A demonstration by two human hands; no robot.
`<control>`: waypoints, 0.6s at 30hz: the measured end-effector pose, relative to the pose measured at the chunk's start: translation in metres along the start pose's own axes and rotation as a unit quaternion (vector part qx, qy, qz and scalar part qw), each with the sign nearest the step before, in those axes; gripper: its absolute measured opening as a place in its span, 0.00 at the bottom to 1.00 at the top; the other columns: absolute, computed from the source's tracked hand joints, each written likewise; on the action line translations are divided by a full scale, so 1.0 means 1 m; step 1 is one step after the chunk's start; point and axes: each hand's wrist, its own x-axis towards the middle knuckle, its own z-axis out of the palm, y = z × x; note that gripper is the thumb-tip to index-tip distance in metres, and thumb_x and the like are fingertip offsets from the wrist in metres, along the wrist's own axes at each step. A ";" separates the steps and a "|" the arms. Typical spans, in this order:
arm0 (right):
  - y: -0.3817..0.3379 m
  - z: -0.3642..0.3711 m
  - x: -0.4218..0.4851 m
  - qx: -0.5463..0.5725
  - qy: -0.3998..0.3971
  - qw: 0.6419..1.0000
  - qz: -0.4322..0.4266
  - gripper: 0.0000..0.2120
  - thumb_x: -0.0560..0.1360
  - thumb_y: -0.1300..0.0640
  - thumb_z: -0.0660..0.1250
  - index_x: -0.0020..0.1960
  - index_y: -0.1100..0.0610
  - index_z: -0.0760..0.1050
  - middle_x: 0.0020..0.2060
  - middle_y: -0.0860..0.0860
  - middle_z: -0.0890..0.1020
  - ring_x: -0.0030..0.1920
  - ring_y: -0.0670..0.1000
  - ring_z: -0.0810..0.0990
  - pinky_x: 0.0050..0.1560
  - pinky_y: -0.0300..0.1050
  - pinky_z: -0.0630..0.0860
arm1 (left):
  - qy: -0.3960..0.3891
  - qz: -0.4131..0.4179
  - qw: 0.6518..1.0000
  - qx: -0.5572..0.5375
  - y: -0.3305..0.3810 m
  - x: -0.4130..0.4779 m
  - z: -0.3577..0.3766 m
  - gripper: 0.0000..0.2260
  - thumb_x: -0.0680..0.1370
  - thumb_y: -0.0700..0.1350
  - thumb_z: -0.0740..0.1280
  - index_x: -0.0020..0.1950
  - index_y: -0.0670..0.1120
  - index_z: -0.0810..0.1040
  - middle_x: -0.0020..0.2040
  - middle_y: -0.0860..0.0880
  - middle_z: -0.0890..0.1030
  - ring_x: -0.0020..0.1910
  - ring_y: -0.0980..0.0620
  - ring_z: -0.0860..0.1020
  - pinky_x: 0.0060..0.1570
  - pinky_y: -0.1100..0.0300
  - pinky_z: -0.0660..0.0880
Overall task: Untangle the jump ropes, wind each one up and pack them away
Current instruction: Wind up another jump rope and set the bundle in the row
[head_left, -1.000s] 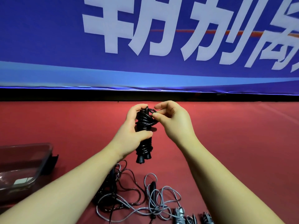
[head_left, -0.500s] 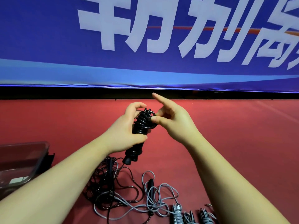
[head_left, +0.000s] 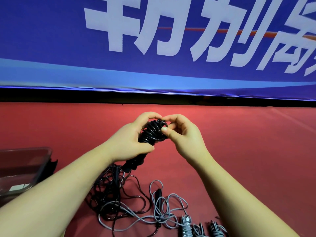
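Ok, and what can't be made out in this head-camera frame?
All head view.
- Black wound rope: free end hidden behind fingers of the right hand; middle covered by the left hand.
- Wound bundles: cut off by the bottom edge.
- Clear bin: cut by the left edge, contents unreadable through its wall.
- Floor tangle: rope count, strands too intertwined.

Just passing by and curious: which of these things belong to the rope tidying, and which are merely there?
Job: black wound jump rope, held by left hand and right hand; tangled dark and grey ropes; wound grey rope bundles; clear plastic box.
Backdrop: blue banner with white lettering; red floor.
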 end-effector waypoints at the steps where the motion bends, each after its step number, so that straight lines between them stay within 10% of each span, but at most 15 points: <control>1: 0.001 -0.001 -0.001 0.010 -0.010 1.000 -0.005 0.14 0.74 0.66 0.67 0.46 0.46 0.74 0.28 0.40 0.76 0.33 0.39 0.76 0.41 0.33 0.72 | -0.005 0.001 1.000 -0.015 -0.001 -0.001 -0.001 0.30 0.65 0.41 0.69 0.59 0.67 0.65 0.52 0.52 0.79 0.44 0.47 0.81 0.48 0.55 0.78; 11: 0.000 0.002 -0.008 0.069 -0.015 0.997 0.023 0.12 0.72 0.68 0.69 0.44 0.51 0.75 0.28 0.45 0.74 0.33 0.44 0.75 0.38 0.33 0.72 | -0.010 0.009 0.996 0.083 0.004 -0.002 -0.002 0.25 0.67 0.40 0.72 0.54 0.61 0.64 0.47 0.51 0.80 0.29 0.58 0.74 0.36 0.64 0.74; 18: -0.003 0.005 -0.005 0.099 0.032 0.994 0.046 0.12 0.73 0.67 0.67 0.45 0.50 0.77 0.28 0.47 0.73 0.33 0.45 0.75 0.40 0.33 0.72 | 0.058 0.005 0.993 0.107 0.007 -0.001 0.003 0.23 0.64 0.48 0.68 0.55 0.62 0.65 0.45 0.56 0.81 0.40 0.55 0.80 0.46 0.53 0.76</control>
